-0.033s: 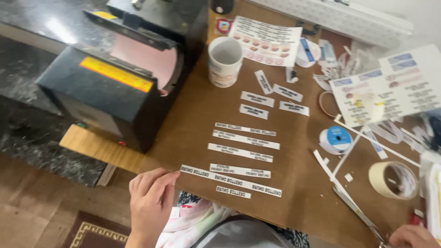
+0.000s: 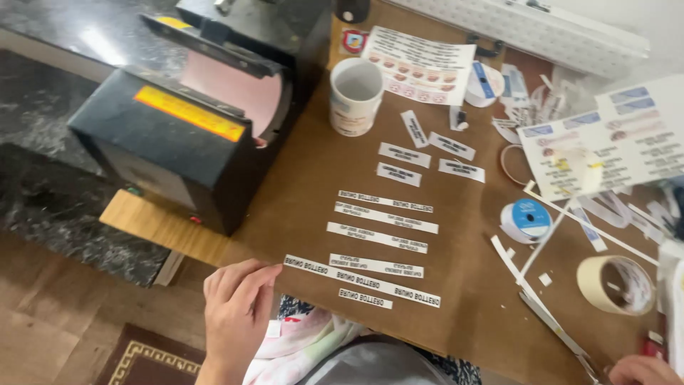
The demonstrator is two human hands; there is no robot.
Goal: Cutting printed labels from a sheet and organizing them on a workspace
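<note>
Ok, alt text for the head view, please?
The left hand touches the end of a long white printed paper strip at the near edge of a brown table. More strips, a white mug, tape rolls and a black mug press lie around; the right hand is barely in view.

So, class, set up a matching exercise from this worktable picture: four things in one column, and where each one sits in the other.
Things:
1. white ceramic mug
2. blue-labelled tape reel
3. beige masking tape roll
4. left hand

Places:
A. near table edge, by the lowest paper strip
B. beside the black heat press machine
C. far right, near the scissors
D. middle right of the table

Pairs: 1-B, 2-D, 3-C, 4-A
</note>
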